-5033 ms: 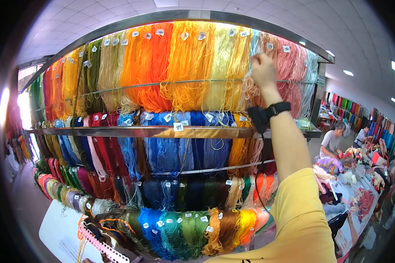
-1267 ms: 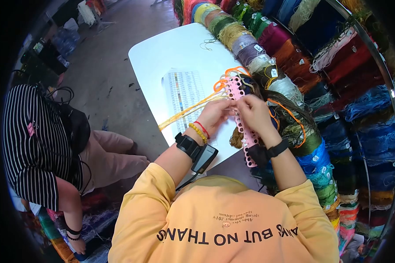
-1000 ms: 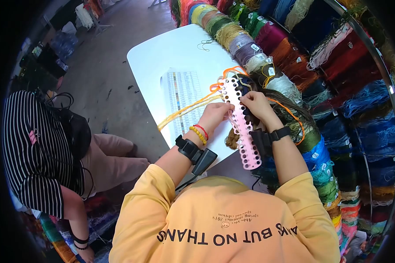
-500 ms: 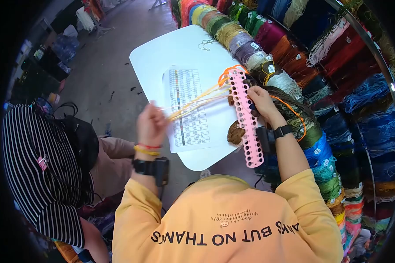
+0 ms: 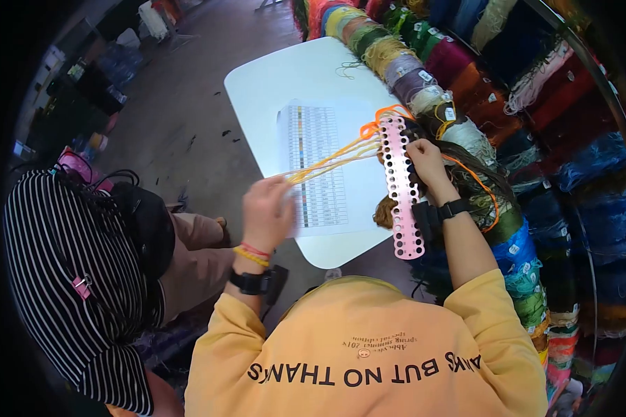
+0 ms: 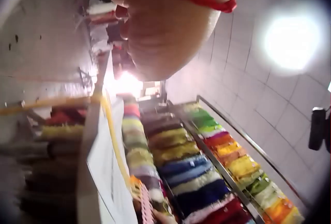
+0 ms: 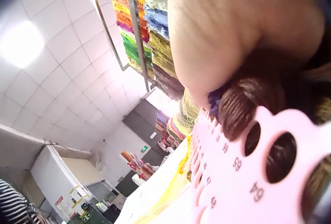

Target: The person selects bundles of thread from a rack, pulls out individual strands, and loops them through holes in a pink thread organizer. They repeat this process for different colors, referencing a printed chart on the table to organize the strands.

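My right hand grips the right edge of a pink thread card, a long strip with numbered holes. Brown thread is looped through it under that hand in the right wrist view, where my fingertips are hidden. Several yellow and orange threads run left from the card across the table and hang over its edge. My left hand, blurred, is by the table edge, close to these threads. In the left wrist view its fingers look curled, above the yellow threads; I cannot tell whether a thread is between them.
The white table bears a printed chart under the threads. Racks of coloured thread skeins stand close on the right. A person in a striped top is at the left. A brown skein lies by the card.
Earlier my right hand reached up to the hanging skeins. Then both hands met at the card, and the left moved away leftward beside the threads. My right hand stays at the card's edge.
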A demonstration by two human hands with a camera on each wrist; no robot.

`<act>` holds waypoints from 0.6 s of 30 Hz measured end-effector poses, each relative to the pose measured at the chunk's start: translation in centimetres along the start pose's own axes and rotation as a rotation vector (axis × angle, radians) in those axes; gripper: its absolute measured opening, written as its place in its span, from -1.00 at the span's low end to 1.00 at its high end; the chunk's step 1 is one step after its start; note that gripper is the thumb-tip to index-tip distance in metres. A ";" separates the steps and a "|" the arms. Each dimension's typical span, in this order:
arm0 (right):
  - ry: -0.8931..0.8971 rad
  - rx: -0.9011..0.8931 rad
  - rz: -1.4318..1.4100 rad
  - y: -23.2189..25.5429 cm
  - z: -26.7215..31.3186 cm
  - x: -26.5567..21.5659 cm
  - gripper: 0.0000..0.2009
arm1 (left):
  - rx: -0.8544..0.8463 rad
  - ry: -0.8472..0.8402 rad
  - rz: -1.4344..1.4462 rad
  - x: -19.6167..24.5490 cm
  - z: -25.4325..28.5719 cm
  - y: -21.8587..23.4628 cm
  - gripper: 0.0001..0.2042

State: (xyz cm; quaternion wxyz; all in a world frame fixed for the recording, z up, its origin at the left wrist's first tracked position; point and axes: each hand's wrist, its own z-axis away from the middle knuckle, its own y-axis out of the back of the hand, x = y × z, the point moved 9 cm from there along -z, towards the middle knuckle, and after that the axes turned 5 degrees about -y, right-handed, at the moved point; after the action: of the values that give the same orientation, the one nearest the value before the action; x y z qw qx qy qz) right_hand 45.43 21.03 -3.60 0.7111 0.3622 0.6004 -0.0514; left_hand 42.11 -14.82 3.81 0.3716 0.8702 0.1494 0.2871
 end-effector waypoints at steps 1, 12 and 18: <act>0.023 0.018 0.023 0.2 -0.1 0.1 -0.75 | -0.073 -0.026 0.059 1.2 -0.2 -1.2 -0.76; 0.436 0.200 0.423 1.0 4.7 -9.7 -0.83 | -0.172 -0.016 -0.059 5.5 0.7 -3.5 -0.71; 0.701 -0.272 0.498 -7.6 10.3 -15.6 -0.82 | -0.204 0.011 -0.052 5.7 0.7 -3.9 -0.71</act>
State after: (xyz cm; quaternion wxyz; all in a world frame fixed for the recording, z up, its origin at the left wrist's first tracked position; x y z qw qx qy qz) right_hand 45.69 3.94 7.03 0.4966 0.3944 0.7007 0.3267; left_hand 46.83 -9.82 2.76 0.4647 0.8220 0.1441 0.2960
